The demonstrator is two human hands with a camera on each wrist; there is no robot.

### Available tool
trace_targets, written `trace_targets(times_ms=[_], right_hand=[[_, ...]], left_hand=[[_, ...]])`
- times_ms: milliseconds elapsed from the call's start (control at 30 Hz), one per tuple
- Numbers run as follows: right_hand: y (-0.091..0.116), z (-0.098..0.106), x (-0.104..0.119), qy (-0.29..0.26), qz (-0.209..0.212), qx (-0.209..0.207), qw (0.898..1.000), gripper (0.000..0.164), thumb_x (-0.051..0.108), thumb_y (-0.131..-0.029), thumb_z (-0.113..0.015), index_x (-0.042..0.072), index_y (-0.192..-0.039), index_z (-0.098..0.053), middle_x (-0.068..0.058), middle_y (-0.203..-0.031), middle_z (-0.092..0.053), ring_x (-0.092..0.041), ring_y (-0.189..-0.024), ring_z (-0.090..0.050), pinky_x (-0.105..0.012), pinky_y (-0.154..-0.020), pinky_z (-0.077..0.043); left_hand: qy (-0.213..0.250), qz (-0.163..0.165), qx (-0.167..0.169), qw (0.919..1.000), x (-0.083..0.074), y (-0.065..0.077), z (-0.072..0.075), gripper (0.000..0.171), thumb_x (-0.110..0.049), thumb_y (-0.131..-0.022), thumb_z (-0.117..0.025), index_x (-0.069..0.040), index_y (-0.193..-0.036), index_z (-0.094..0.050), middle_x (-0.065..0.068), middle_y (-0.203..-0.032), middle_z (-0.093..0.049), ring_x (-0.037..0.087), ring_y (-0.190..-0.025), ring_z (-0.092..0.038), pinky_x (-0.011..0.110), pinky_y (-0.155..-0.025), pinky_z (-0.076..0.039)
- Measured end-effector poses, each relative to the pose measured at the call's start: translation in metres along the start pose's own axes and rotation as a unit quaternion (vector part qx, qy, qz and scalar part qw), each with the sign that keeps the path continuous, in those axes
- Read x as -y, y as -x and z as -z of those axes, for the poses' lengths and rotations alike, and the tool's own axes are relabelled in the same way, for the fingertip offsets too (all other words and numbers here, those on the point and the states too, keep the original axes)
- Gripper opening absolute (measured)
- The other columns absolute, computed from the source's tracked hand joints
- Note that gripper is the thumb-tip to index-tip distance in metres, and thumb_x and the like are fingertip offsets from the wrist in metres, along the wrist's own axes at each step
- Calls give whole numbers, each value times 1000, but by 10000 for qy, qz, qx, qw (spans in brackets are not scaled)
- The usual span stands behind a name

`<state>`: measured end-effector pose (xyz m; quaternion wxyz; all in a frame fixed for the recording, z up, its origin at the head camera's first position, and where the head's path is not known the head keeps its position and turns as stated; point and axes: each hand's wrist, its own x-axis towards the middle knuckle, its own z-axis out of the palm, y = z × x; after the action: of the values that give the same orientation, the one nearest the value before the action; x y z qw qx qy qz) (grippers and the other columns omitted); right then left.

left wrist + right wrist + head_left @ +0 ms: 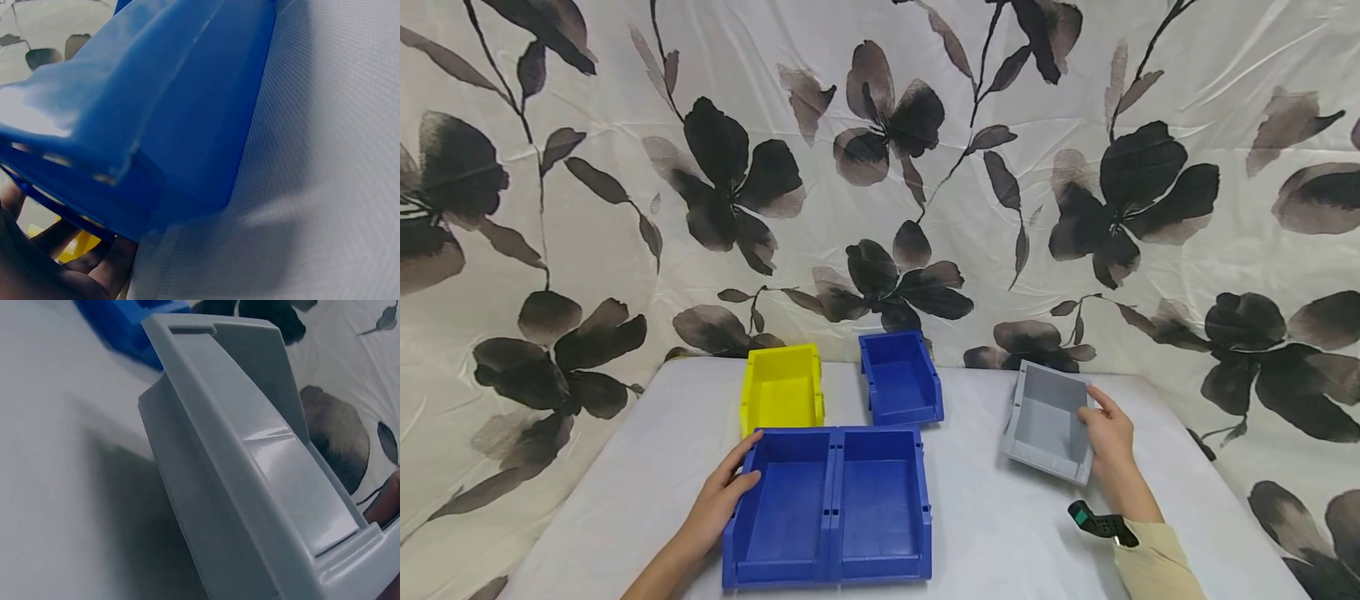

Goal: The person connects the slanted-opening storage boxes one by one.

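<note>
Two blue storage bins (793, 521) stand side by side, joined along their middle walls, at the front of the table. My left hand (713, 500) holds their left wall, thumb over the rim and fingers along the outside; the left wrist view shows the fingers under the edge of the blue plastic (187, 119). On the right, my right hand (1111, 429) grips a grey storage bin (1048, 417) by its right wall, thumb inside. The grey bin is tilted, and a shadow lies beneath it in the right wrist view. Only a bit of that hand shows there.
Behind the joined pair stand a yellow bin (784, 400) on the left and a single blue bin (904, 385) towards the middle. A white cloth covers the table (985, 533). A flower-printed curtain (970, 208) hangs behind and along the sides.
</note>
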<state>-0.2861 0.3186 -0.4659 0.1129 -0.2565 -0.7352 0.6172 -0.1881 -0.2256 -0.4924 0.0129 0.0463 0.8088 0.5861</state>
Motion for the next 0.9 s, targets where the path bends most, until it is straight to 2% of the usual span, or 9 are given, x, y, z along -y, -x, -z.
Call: trace_targets(times_ms=[67,200,667,900], right_hand=[[4,2,2,74,49,81,9999,67,3,-85,-49,14,-150,-40,-6,-99,-40,-20,-93,-36,-35,-80,-30],[12,4,7,83,96,279,9995,68,3,-84,-49,14,-150,-39,-6,-98,-39,-20,-94,-35,-35,-81,-29],[47,8,25,-191,27,948,9953,69,2,-86,-45,16,-152,-34,-6,-107,-32,-21,-112,-28,-41,-91,-25],[62,11,30,-242,117,1211,9923,67,0,-88,-44,15,-153,-32,-6,-103,-31,-21,-111,-28,-41,-93,-23]], left_hand=[[67,20,-5,10000,1,0,-2,53,-19,-103,-46,-22,-153,-30,14,-158,-21,39,-140,-25,55,-105,-28],[122,74,-46,9999,2,0,-3,53,-19,-103,-47,-22,-153,-31,16,-158,-21,42,-138,-27,59,-105,-27],[-90,-36,-86,9999,0,-1,-1,53,-18,-103,-45,-20,-153,-31,14,-158,-23,38,-139,-25,53,-105,-29],[-39,-36,-61,10000,-1,-1,-1,53,-18,-103,-46,-20,-153,-31,14,-158,-23,38,-139,-25,54,-105,-29]])
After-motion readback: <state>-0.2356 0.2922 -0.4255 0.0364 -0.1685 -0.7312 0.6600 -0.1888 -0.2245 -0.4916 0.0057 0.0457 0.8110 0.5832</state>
